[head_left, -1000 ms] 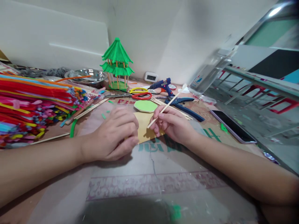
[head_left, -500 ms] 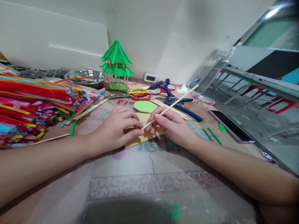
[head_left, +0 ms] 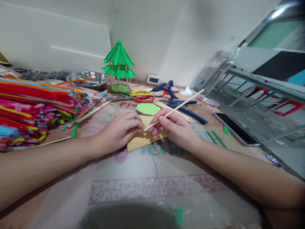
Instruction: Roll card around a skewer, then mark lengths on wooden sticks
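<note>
1. Wooden stick (head_left: 184,104): clamped in thumb and fingers of right hand (head_left: 175,127), slanting up rightward.
2. Left hand (head_left: 122,128): fingertips at stick's lower end; cannot tell if pinching.
3. Yellow card (head_left: 138,142): beneath the grip.
4. Green octagon (head_left: 148,108): just beyond grip.
5. Blue pliers (head_left: 194,115): beyond grip, to right.

The table (head_left: 128,178) gives most room on its near side, between the forearms. Past the hands the way is crowded: the green disc (head_left: 148,108), scissors (head_left: 143,96) and glue gun (head_left: 168,88) stand ahead, and the slanting stick (head_left: 182,106) crosses above the pliers (head_left: 190,114). Leftward, pipe cleaners (head_left: 35,105) block; rightward, a gap runs between right hand (head_left: 172,127) and phone (head_left: 237,128).
</note>
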Demonstrator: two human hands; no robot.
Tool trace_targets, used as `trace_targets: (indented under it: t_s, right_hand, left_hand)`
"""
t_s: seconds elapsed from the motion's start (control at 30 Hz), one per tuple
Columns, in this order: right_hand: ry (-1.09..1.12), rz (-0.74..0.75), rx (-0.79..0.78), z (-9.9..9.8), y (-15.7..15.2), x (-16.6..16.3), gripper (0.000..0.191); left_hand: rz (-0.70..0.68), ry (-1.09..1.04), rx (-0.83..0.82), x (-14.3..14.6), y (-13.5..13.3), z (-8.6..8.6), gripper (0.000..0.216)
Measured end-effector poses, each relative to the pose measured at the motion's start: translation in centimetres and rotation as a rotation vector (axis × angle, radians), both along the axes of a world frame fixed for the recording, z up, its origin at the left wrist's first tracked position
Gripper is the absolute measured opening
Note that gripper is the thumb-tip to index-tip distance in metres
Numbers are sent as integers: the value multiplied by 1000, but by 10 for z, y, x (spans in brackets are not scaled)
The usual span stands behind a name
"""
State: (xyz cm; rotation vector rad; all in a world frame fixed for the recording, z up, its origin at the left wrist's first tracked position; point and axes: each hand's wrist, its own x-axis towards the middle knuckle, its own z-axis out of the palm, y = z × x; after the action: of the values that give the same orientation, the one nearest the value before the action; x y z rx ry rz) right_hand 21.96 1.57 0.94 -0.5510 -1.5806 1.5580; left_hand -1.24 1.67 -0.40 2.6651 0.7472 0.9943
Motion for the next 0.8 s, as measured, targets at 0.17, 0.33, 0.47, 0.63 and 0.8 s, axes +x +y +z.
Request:
trace_targets:
  t_s: [0.17, 0.33, 0.47, 0.63, 0.8]
  right_hand:
    - [-44, -17, -36, -1, -1, -1, 23]
    - [-106, -84, 75, 9, 6, 7, 23]
    - [-273, -244, 286, 19, 13, 18, 28]
    - [-654, -144, 632, 20, 10, 19, 28]
    - [-739, 30, 779, 16, 4, 9, 27]
  left_hand:
    - [23, 19, -27, 1, -1, 2, 20]
    - [58, 63, -96, 1, -1, 4, 26]
    - [108, 125, -151, -1, -3, 3, 24]
    - [61, 291, -123, 0, -6, 0, 50]
    - [58, 387, -111, 1, -4, -3, 48]
